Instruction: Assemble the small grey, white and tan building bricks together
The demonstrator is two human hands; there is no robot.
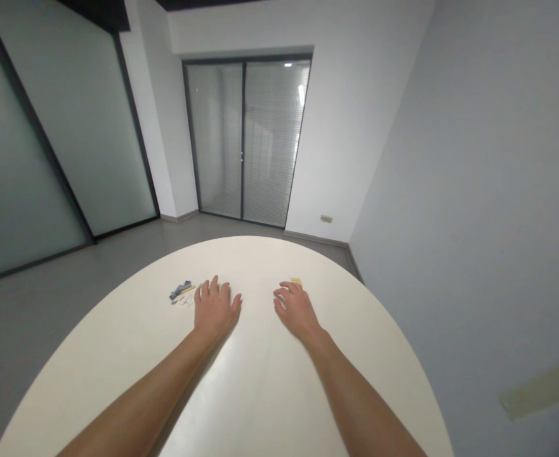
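Note:
My left hand (214, 309) lies palm down on the table with its fingers spread, holding nothing that shows. Just left of its fingertips is a loose heap of small pieces (182, 292), grey-blue, yellow and white, too small to name. My right hand (296, 309) rests on the table's right half, fingers apart and slightly bent. Past its knuckles shows a small flat yellow piece (297, 280), partly hidden by the hand. Whether the right fingers touch it I cannot tell.
Both forearms lie over the round white table (264, 393). Beyond stand a glass door with blinds (245, 139) and frosted glass panels (84, 114) at left. A grey-white wall (479, 190) runs close along the right, with a strip of tape (540, 390) low on it.

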